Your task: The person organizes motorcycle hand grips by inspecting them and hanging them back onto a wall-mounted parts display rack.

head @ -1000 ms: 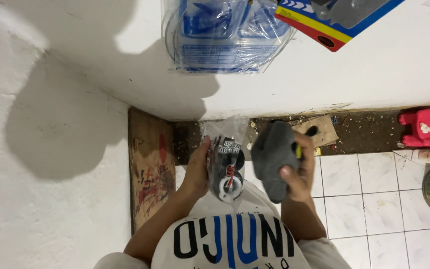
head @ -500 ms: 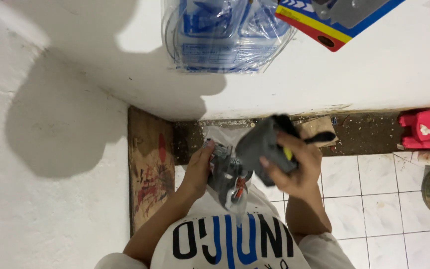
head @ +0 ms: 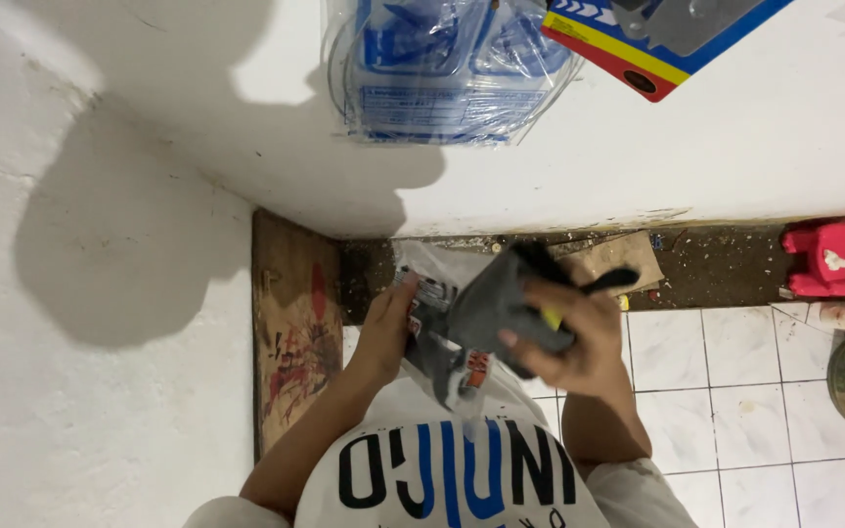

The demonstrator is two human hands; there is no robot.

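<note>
Clear crinkled plastic packet with grey-and-red contents (head: 442, 342) pinched at edge by left hand (head: 383, 337), held over lap; dark grey fabric item (head: 501, 308) clamped in right hand (head: 569, 337), touching packet; risk judged: thin packet could be torn or dropped if tugged; counted: one packet, one fabric item, one red plastic object (head: 833, 256) on floor, well apart.

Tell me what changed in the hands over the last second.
The right hand swung its dark grey cloth item leftwards and tilted it over the clear packet, which now slants. The left hand kept its grip on the packet. The wooden board and red toy stayed put.
</note>
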